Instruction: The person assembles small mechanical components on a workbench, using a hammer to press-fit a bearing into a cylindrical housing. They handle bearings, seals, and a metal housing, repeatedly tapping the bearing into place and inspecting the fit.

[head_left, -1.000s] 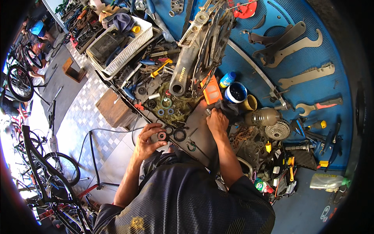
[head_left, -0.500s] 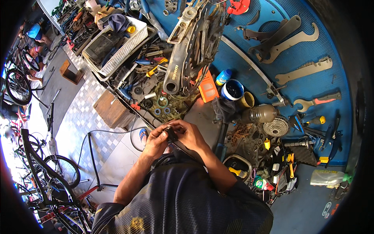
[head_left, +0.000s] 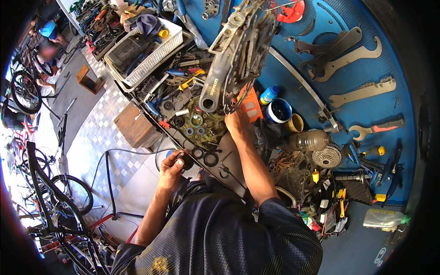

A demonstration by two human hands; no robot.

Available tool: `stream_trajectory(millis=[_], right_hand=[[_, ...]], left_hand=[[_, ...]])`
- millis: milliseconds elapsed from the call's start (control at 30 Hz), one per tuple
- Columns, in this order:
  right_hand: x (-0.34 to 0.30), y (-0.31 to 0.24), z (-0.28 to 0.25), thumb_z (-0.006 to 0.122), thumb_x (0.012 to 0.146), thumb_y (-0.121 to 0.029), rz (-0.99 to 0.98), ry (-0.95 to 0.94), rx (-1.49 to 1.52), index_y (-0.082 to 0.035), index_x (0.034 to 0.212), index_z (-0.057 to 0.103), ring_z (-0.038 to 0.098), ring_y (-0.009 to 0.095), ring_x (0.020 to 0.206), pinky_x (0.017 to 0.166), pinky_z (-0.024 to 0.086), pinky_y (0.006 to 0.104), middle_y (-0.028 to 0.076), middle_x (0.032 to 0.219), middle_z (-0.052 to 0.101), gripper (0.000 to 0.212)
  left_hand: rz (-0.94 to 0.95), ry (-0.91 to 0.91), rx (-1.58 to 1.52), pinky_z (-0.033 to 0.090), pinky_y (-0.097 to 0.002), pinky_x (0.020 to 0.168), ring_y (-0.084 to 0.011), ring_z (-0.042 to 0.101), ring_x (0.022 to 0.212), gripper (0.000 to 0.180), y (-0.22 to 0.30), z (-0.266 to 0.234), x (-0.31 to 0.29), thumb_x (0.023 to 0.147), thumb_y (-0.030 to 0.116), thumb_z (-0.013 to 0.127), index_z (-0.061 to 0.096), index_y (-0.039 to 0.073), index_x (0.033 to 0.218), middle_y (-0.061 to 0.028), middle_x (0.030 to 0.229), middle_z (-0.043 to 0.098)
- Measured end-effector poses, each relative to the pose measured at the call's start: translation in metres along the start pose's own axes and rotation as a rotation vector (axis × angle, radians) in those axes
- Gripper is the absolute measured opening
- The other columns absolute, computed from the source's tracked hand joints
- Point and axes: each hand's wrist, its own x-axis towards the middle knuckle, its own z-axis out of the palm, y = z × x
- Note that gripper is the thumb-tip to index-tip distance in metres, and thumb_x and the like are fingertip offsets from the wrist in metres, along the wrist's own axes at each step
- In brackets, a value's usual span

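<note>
Left of the left hand [head_left: 171, 170], small checkered floor tiles [head_left: 103, 112] in whites and greys, a dark grey strip [head_left: 84, 104] farther out, wooden box [head_left: 134, 126] nearer in. Right of the right hand [head_left: 236, 122], blue perforated panel [head_left: 362, 111] (edge bowed by the lens). Strong white light [head_left: 74, 158] far left of both hands, bleaching detail there.

A bicycle repair workshop is shown: a crankset [head_left: 216, 85], a cassette [head_left: 326, 156] and bearings [head_left: 201, 131] are spread over a cluttered bench [head_left: 234, 166], wrenches [head_left: 364, 91] are ranged across a blue panel [head_left: 385, 107], and bicycles [head_left: 26, 91] are stood beyond a tiled floor [head_left: 98, 120].
</note>
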Motion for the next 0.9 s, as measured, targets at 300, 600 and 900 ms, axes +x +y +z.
stream_trajectory(millis=[300, 600, 900], right_hand=[[-0.009, 0.021, -0.048, 0.08, 0.1, -0.024, 0.533, -0.438, 1.252, -0.001, 0.114, 0.08, 0.058, 0.006, 0.061, 0.051, 0.046, 0.0221, 0.005, 0.092, 0.076, 0.026], [-0.034, 0.004, -0.096, 0.078, 0.102, -0.025, 0.571, -0.44, 1.614, 0.0, 0.118, 0.075, 0.058, 0.008, 0.059, 0.049, 0.043, 0.0217, 0.009, 0.096, 0.077, 0.029], [-0.045, -0.009, -0.12, 0.077, 0.102, -0.019, 0.434, -0.522, 1.93, -0.006, 0.109, 0.07, 0.068, 0.011, 0.069, 0.05, 0.048, 0.0222, 0.013, 0.103, 0.077, 0.016]], left_hand=[[-0.01, 0.041, 0.002, 0.051, -0.0376, 0.103, -0.0185, 0.067, 0.113, 0.05, 0.003, -0.027, -0.004, 0.098, 0.032, 0.081, 0.068, -0.001, 0.133, -0.0082, 0.123, 0.073], [0.0, 0.041, 0.0, 0.05, -0.0308, 0.1, -0.0135, 0.066, 0.106, 0.049, 0.015, -0.02, 0.012, 0.096, 0.031, 0.084, 0.07, -0.001, 0.131, -0.004, 0.118, 0.073], [-0.009, 0.021, 0.006, 0.051, -0.0369, 0.1, -0.0178, 0.067, 0.109, 0.048, 0.011, -0.02, 0.008, 0.099, 0.032, 0.08, 0.069, -0.001, 0.131, -0.0081, 0.126, 0.072]])
